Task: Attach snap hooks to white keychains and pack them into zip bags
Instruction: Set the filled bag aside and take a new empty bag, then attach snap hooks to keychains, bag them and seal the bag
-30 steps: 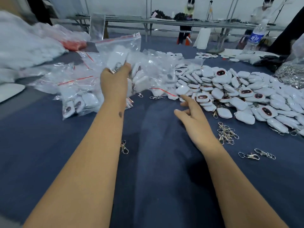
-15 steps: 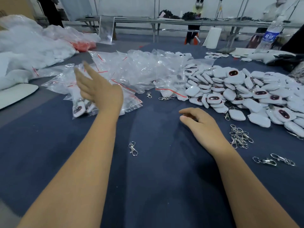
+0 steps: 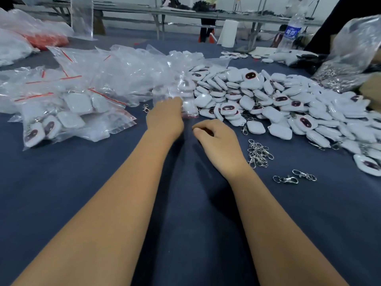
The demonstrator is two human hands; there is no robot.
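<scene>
1. Done so far: several zip bags already filled with white keychains lie on the left of the bench, e.g. one filled bag with red seal strip, approx. four or five pieces inside

2. Not done: a big pile of loose keychains covers the right half of the bench (far more than is packed, so I judge the task is in an early or middle part). Some at the near edge of the pile already carry a hook

3. Snap hooks waiting: a small heap of hooks just right of the right wrist, and two single hooks nearer to the camera

4. Left hand reaches to a small zip bag at the edge of the pile and touches it; fingers are hidden behind the hand, so I cannot tell if it pinches the bag

5. Right hand rests on the bench beside it, fingers loosely curled, holding nothing I can see

6. Next, prob.: take this bag and fill or close it, then more hooks
</scene>
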